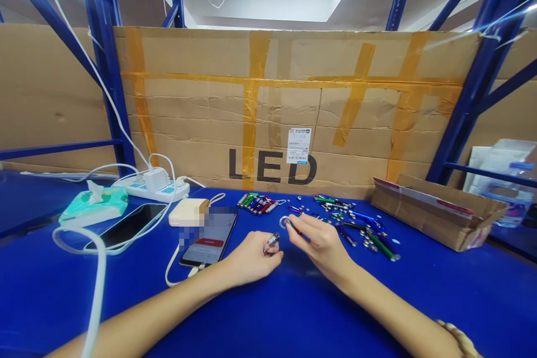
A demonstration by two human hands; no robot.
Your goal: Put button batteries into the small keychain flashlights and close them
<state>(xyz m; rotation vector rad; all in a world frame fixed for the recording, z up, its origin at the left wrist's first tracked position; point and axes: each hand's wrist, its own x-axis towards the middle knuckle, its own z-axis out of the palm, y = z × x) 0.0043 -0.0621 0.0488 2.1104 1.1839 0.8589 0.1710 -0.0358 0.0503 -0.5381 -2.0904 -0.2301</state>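
Observation:
In the middle of the blue table, my left hand is closed around a small silvery metal tube with some red on it, one end poking up past the fingers. Just to its right, my right hand pinches a thin silver key ring between thumb and fingertips. The ring and the tube are close but apart. Beyond the hands lies a bunch of small coloured metal tubes, red, green and dark. Loose tubes, clips and tiny silver parts are scattered on the right.
Left of my hands lie a plugged-in phone, a cream power bank, a dark phone, a tissue pack and a power strip with white cables. An open cardboard box stands right; a cardboard wall closes the back.

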